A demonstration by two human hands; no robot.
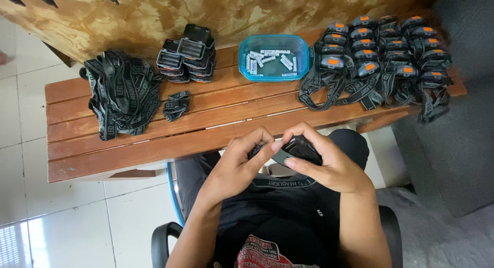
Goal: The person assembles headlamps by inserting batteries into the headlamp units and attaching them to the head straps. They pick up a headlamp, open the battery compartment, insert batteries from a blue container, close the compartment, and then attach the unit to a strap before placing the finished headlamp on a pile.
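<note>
My left hand (pixel 237 162) and right hand (pixel 323 162) are both closed around one black headlamp (pixel 302 148), held over my lap just off the near edge of the worktop (pixel 154 144). The left fingers curl onto its left end, thumb on top; the right hand cups it from the right, thumb under the body. Both wrists are bent inward, forearms converging from my chest.

I judge the headlamp a light, rigid plastic shell, smooth enough to slip, with small parts that may snap if forced; best gripped by the body's sides, not the strap (pixel 280 181), which hangs limp below.

On the worktop: a heap of loose straps (pixel 123 93) at the left end, a small folded strap (pixel 176 105) beside it, stacked black housings (pixel 188 54) at the far edge, a blue tray (pixel 303 54) of small batteries (pixel 270 60) mid-edge, and rows of finished headlamps (pixel 381 57) at the right end.
</note>
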